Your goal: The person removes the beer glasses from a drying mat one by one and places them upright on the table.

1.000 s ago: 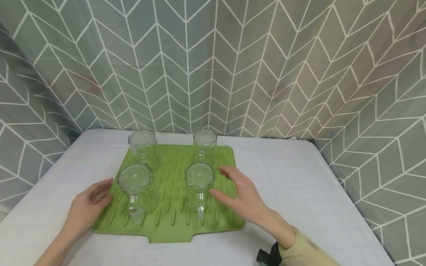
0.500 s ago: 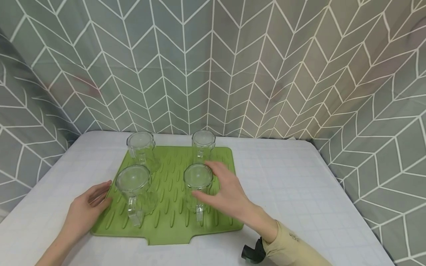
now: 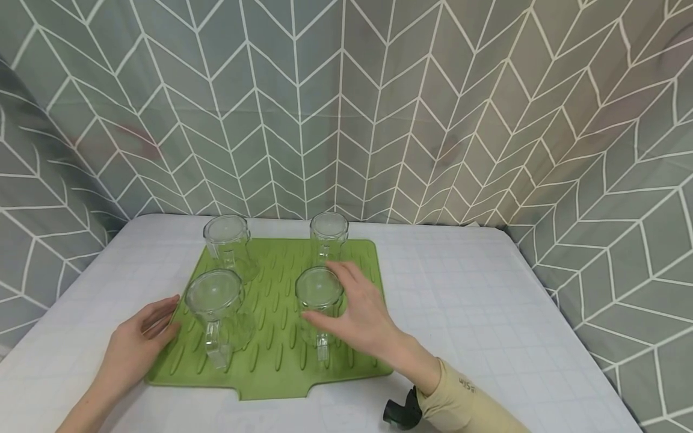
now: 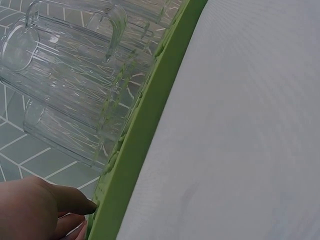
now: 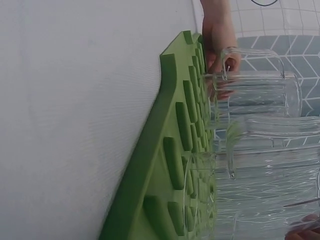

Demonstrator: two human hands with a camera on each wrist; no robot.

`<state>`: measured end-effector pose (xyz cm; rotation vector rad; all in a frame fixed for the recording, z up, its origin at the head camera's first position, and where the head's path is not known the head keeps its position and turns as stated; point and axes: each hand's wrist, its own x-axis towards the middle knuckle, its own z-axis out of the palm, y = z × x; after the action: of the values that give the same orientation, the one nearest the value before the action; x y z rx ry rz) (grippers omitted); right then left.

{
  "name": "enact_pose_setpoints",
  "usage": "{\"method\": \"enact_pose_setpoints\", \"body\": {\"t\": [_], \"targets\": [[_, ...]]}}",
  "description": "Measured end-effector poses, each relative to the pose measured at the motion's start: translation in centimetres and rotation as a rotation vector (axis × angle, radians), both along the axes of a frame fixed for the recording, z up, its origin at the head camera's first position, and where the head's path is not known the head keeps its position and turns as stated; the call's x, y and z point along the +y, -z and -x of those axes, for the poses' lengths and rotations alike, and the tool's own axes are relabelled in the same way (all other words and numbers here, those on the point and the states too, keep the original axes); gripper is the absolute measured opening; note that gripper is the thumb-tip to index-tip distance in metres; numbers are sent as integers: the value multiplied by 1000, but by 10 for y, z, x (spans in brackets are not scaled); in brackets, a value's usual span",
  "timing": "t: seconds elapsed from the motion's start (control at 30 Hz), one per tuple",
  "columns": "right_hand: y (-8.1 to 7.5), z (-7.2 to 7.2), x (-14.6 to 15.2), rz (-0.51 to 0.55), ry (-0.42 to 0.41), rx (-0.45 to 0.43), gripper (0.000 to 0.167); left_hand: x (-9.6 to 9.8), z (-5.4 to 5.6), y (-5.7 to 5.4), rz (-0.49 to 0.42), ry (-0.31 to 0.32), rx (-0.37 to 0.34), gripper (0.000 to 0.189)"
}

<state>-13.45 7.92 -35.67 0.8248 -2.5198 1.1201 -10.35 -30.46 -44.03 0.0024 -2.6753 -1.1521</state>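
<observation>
Several clear glass mugs stand, seemingly upside down, on a green ridged mat (image 3: pixel 273 385). My right hand (image 3: pixel 360 313) is around the near right mug (image 3: pixel 318 287), thumb across its front and fingers behind it. In the right wrist view that mug (image 5: pixel 265 185) meets the mat, with a bit of my fingers (image 5: pixel 305 229) showing at the lower corner. My left hand (image 3: pixel 132 343) lies at the mat's left edge, its thumb (image 4: pixel 75 200) touching it in the left wrist view. Beside that hand is the near left mug (image 3: pixel 215 294), its handle facing me.
Behind these stand the far left mug (image 3: pixel 227 234) and far right mug (image 3: pixel 329 228). A white cloth covers the table (image 3: pixel 460 288). Grey patterned curtains (image 3: pixel 325 108) enclose the back and sides. A black device (image 3: pixel 403 410) is at my right wrist.
My right hand has moved left, from beside the near right mug to around it. The left hand stays at the mat's edge. All mugs keep their places.
</observation>
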Motion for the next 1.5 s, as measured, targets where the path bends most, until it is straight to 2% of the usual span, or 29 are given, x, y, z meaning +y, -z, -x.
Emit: {"method": "enact_pose_setpoints", "body": {"t": [0.63, 0.97, 1.5], "targets": [[4, 1, 1, 45, -3, -35, 83, -1, 1, 0, 29, 0, 16, 47], [5, 3, 4, 63, -6, -7, 78, 0, 1, -1, 49, -5, -3, 48], [0, 0, 12, 46, 9, -23, 76, 0, 1, -1, 53, -10, -12, 48]]}}
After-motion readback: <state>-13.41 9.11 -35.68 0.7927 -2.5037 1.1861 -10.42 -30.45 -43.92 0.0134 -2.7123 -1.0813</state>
